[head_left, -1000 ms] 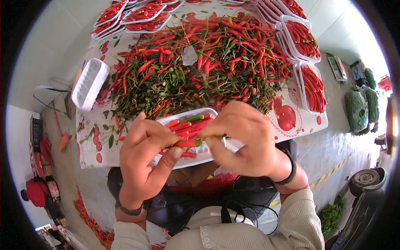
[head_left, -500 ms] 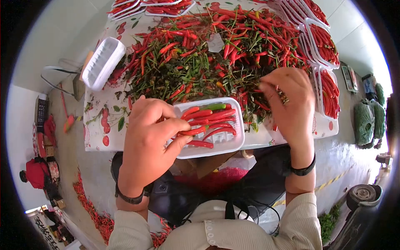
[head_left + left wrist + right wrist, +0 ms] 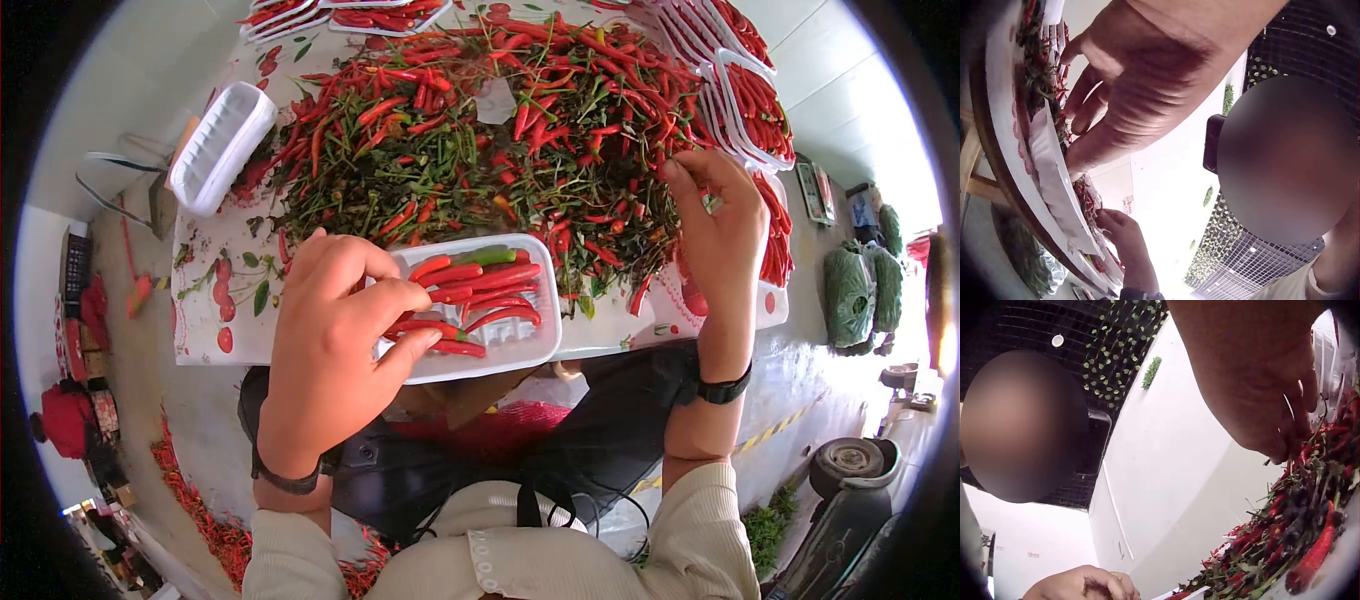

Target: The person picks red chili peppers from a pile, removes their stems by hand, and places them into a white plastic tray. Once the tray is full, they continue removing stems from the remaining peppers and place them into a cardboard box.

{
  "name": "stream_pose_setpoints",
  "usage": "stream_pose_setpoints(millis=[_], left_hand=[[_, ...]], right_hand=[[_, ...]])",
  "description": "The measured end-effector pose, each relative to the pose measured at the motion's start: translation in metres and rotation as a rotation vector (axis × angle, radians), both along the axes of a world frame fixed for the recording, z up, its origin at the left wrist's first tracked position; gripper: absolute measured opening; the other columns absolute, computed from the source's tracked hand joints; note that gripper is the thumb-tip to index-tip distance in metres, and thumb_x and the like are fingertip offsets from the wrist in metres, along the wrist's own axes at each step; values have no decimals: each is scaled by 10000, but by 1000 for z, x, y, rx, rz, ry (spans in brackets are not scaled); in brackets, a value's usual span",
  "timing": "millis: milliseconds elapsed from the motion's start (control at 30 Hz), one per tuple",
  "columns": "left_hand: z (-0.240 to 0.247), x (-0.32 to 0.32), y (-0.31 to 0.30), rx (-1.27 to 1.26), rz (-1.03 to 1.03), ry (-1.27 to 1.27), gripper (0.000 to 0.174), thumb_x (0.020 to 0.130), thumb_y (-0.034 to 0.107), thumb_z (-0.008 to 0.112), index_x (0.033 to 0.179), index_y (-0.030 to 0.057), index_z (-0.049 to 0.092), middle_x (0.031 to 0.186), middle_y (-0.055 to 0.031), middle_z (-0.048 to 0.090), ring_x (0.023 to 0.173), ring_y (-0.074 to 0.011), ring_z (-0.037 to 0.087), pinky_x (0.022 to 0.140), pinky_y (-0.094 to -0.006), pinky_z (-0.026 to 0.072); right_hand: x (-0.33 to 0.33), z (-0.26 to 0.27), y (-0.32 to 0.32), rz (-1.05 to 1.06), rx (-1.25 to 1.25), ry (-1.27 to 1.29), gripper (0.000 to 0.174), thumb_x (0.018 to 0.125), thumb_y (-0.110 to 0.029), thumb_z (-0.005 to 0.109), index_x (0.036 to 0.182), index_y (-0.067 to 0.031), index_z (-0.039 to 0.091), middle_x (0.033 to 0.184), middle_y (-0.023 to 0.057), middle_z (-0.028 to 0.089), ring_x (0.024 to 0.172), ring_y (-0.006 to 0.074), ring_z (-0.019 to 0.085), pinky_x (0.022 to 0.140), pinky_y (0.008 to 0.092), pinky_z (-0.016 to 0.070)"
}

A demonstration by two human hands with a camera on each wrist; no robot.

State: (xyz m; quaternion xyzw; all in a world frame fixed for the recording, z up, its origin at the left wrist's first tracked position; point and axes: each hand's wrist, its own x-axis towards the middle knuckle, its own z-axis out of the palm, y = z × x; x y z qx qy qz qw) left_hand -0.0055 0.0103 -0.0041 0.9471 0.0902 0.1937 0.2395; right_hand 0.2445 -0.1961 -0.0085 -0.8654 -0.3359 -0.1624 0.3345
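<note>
In the head view my left hand (image 3: 345, 340) hovers over the near left side of a white plastic tray (image 3: 549, 340). Its thumb and index fingertips are apart, right above a red chili pepper (image 3: 425, 326) with a green stem end. Several red chilies and one green chili (image 3: 487, 256) lie side by side in the tray. My right hand (image 3: 722, 205) reaches to the right part of the chili pile (image 3: 560, 160), thumb and index fingertips pinched together at a red chili there. The right wrist view shows those fingertips dipping among the stems and chilies (image 3: 1313, 556).
A stack of unfilled white trays (image 3: 222, 150) stands on the table's left. Filled trays (image 3: 757, 110) line the right side, with others at the back left. A paper scrap (image 3: 495, 102) lies on the pile. More chilies (image 3: 205, 510) are spread on the floor at left.
My left hand has lowered a chili into the tray, and its fingers have parted from it. The right hand pulled away from that chili, passed over the pile, and moved right to pinch at it.
</note>
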Motion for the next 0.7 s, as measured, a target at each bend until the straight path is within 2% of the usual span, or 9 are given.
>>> stream_pose_setpoints(millis=[67, 167, 267, 367, 400, 500, 700], left_hand=[[0, 0, 0, 7, -10, -22, 303, 618, 85, 874, 863, 72, 697, 949, -69, 577, 947, -295, 603, 1033, -510, 447], [0, 0, 0, 12, -5, -69, 280, 645, 102, 872, 858, 76, 693, 949, -68, 580, 952, -293, 612, 1060, -520, 432], [1, 0, -1, 8, -2, -69, 268, 656, 97, 869, 860, 86, 696, 945, -61, 583, 962, -288, 618, 1084, -546, 410], [0, 0, -1, -4, -28, -74, 266, 662, 96, 872, 868, 95, 704, 944, -55, 583, 961, -286, 620, 1084, -566, 401], [-1, 0, -1, -10, -29, -79, 267, 661, 96, 873, 869, 95, 704, 943, -53, 583, 963, -284, 620, 1085, -568, 399], [-2, 0, -1, -22, -31, -96, 271, 659, 94, 875, 867, 96, 703, 938, -48, 583, 966, -283, 621, 1084, -573, 397], [-2, 1, -3, -10, -30, -118, 271, 660, 94, 874, 864, 93, 695, 938, -54, 587, 970, -288, 621, 1062, -572, 410]], right_hand=[[0, 4, -2, -60, -113, -57, 194, 881, -172, 749, 1028, -48, 721, 932, 130, 726, 888, 296, 690, 816, 416, 525], [-4, 1, 1, -115, -69, -52, 254, 864, -208, 769, 1050, -55, 687, 939, 142, 726, 897, 329, 691, 813, 435, 525], [1, -6, 3, -130, -171, 76, 297, 846, -222, 784, 1061, -64, 653, 932, 150, 729, 884, 353, 695, 800, 448, 528], [-2, -5, 3, -84, -225, 39, 319, 847, -206, 775, 1099, -76, 628, 918, 149, 731, 875, 368, 701, 790, 461, 531], [-2, -6, 4, -58, -163, 106, 278, 848, -189, 768, 1069, -71, 648, 917, 150, 730, 865, 347, 709, 783, 447, 537], [-4, -8, 7, -54, -16, 2, 219, 856, -157, 761, 1033, -58, 677, 911, 138, 728, 849, 304, 708, 777, 408, 542], [-16, -2, 11, 9, 271, -162, 168, 891, -62, 752, 1051, -26, 716, 947, 91, 731, 847, 191, 689, 804, 313, 537]])
